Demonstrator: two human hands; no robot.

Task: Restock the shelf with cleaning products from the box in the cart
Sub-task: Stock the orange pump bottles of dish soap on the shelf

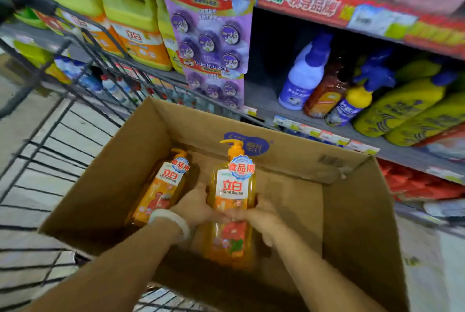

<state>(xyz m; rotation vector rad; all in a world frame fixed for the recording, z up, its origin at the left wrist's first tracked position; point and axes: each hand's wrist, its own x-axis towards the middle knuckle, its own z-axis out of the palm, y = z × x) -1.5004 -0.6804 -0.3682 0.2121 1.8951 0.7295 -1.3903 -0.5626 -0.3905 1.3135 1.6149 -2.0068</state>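
Observation:
An open cardboard box (357, 223) sits in the wire cart (50, 150). Inside it, both my hands hold one orange pump bottle of dish soap (234, 186) upright. My left hand (196, 207), with a pale bangle on its wrist, grips the bottle's left side. My right hand (254, 218) wraps the right side, fingers across the front label. A second orange pump bottle (161, 186) lies slanted at the box's left. The shelf (261, 100) stands straight ahead beyond the cart.
Yellow jugs (130, 25) fill the shelf at upper left. A purple hanging strip of round fresheners (211, 35) dangles mid-shelf. To the right stand a white-and-blue bottle (302, 77), a brown bottle (324, 90) and yellow spray bottles (402, 105). A dark gap lies left of them.

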